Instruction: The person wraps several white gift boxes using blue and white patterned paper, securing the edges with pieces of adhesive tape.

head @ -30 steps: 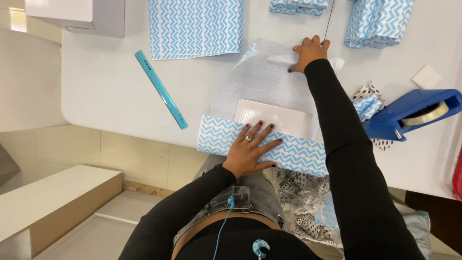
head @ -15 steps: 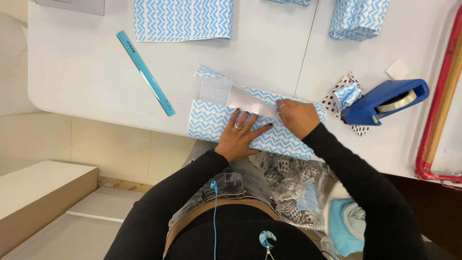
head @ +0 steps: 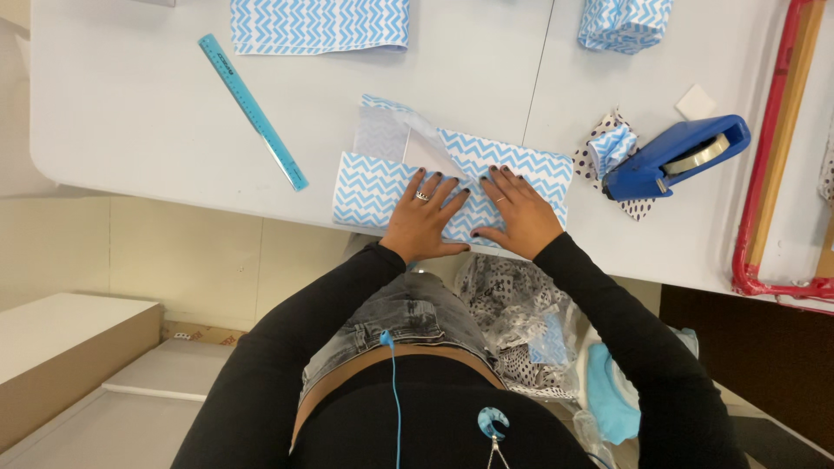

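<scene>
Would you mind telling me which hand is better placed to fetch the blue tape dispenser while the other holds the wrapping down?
Right, probably. The right hand rests flat on the chevron-wrapped parcel on the side nearest the tape dispenser. The left hand would have to cross over it; it can hold the fold.

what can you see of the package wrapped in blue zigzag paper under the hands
The wrapped package is a flat, rectangular shape covered in paper with a blue and white zigzag print. It lies near the front edge of the white table. At its upper left a flap is still open, showing the paper's pale plain underside. The left hand and right hand both press flat on its top, fingers spread. Nothing else touches it.
</scene>
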